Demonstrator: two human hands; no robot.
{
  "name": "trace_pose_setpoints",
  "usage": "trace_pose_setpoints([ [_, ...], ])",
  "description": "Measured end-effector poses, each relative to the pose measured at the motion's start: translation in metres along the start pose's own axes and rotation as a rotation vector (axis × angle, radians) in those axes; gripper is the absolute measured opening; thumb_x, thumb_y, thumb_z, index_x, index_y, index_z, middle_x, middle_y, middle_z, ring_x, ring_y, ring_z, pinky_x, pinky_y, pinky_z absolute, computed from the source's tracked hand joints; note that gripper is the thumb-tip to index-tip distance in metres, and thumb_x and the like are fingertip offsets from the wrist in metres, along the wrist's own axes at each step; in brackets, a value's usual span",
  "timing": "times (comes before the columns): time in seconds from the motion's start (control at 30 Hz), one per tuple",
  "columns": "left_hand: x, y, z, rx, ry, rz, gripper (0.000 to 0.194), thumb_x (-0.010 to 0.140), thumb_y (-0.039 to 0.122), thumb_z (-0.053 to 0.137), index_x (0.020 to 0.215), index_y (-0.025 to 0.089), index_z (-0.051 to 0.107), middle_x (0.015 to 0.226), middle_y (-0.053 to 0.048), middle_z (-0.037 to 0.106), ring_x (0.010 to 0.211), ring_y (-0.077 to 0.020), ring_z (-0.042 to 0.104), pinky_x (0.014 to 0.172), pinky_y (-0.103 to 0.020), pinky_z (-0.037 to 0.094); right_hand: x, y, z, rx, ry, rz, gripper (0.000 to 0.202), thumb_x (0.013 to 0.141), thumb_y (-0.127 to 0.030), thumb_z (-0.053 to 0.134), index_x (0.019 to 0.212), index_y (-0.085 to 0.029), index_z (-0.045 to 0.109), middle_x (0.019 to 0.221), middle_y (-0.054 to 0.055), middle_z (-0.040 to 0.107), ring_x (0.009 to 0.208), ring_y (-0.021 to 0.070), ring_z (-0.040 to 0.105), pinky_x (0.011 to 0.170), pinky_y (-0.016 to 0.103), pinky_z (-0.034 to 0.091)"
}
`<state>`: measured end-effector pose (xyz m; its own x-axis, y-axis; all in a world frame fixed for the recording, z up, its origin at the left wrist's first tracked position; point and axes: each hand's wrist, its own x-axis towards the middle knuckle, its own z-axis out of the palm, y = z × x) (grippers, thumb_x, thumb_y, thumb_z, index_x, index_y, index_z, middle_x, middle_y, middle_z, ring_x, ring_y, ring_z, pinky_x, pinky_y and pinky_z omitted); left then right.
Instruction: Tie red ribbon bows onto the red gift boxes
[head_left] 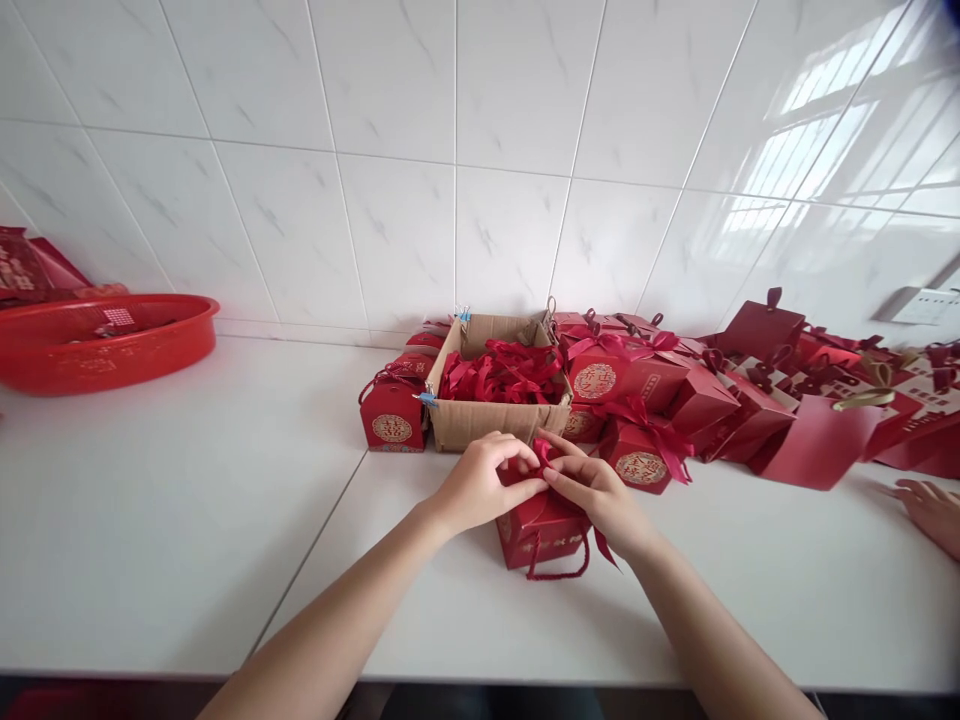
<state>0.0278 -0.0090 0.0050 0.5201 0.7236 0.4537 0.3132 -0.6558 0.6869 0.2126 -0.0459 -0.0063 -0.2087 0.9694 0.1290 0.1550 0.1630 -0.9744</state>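
Note:
A red gift box [541, 530] with gold characters and a rope handle stands on the white table before me. On its top, a red ribbon [541, 452] forms a loop between my fingers. My left hand [491, 480] pinches the ribbon from the left, thumb and forefinger pressed together. From the right, my right hand [592, 488] pinches the same ribbon near its middle. One ribbon tail [606, 550] hangs down the box's right side. My hands cover part of the box top and the knot area.
Just behind stands a cardboard box [491, 425] full of red ribbons [506, 372]. Finished-looking red boxes [641, 455] with bows crowd the right; more stand at its left [394, 415]. A red plastic basin [112, 340] sits far left. Another person's hand [930, 510] rests at the right edge.

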Motion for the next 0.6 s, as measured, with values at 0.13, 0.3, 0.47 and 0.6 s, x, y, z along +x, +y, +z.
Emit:
trace_pose_setpoints([
  [0.13, 0.001, -0.003, 0.002, -0.008, -0.012, -0.013, 0.01, 0.078, 0.029, 0.068, 0.078, 0.02, 0.071, 0.078, -0.004, 0.069, 0.078, -0.0178, 0.058, 0.072, -0.03, 0.046, 0.001, 0.001, -0.006, -0.046, -0.001, 0.015, 0.036, 0.086, -0.051, 0.056, 0.078, -0.018, 0.07, 0.135, 0.011, 0.051, 0.128, 0.0285, 0.043, 0.1, 0.038, 0.039],
  [0.3, 0.0, -0.001, -0.004, -0.04, -0.097, -0.006, 0.007, 0.079, 0.025, 0.064, 0.077, 0.019, 0.067, 0.079, -0.003, 0.064, 0.082, -0.0176, 0.057, 0.078, -0.029, 0.046, 0.004, -0.001, -0.018, -0.163, -0.009, -0.061, 0.025, 0.089, -0.039, 0.053, 0.081, -0.017, 0.063, 0.113, 0.009, 0.064, 0.102, 0.0227, 0.059, 0.084, 0.033, 0.046],
  [0.47, 0.001, 0.004, -0.007, -0.054, -0.19, -0.011, 0.004, 0.074, 0.015, 0.059, 0.074, 0.019, 0.061, 0.077, -0.001, 0.057, 0.082, -0.0176, 0.053, 0.078, -0.03, 0.045, 0.004, -0.003, -0.025, -0.256, -0.08, -0.139, 0.018, 0.081, -0.023, 0.059, 0.099, -0.019, 0.062, 0.099, 0.005, 0.066, 0.074, 0.0142, 0.057, 0.065, 0.027, 0.046],
  [0.6, 0.003, 0.007, -0.006, -0.064, -0.227, -0.02, 0.009, 0.071, 0.01, 0.055, 0.072, 0.019, 0.057, 0.078, -0.001, 0.056, 0.084, -0.018, 0.051, 0.081, -0.03, 0.043, 0.002, -0.001, -0.028, -0.353, -0.08, -0.197, 0.021, 0.081, -0.022, 0.057, 0.101, -0.02, 0.061, 0.089, 0.002, 0.064, 0.063, 0.011, 0.05, 0.058, 0.024, 0.042],
])
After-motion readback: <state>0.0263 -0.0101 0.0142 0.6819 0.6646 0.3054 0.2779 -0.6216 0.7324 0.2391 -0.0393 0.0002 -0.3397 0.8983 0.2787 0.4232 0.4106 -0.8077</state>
